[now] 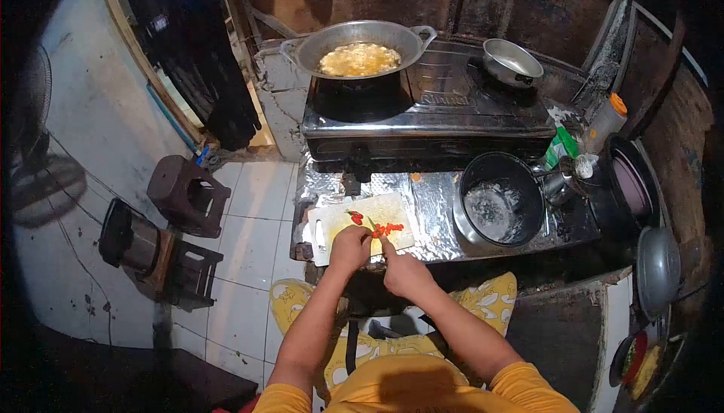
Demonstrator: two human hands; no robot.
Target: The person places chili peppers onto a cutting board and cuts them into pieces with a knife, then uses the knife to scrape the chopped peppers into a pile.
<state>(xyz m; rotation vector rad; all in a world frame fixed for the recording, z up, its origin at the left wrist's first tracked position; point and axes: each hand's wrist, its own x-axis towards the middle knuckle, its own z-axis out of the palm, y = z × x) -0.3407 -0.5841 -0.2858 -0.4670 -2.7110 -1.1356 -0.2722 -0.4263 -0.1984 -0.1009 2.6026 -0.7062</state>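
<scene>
A white cutting board [332,221] lies at the front of the foil-covered counter. My right hand [408,273] is closed round a knife, its thin blade [371,224] pointing away over the board; the handle is mostly hidden in my fist. Beside the blade, my left hand [351,248] is closed, with its fingertips pinched on red chili that they largely cover. Chopped red chili [390,228] lies in a small row right of the blade. More red chili [356,218] with a green part rests beyond my left fingers.
On the stove [452,111] stands a large wok [302,55] with food in bubbling oil; a small pan [513,62] sits right. A black-lined pot [501,168] with white powder stands right of the board. A bottle [605,120] is farther right; stools [185,190] stand left.
</scene>
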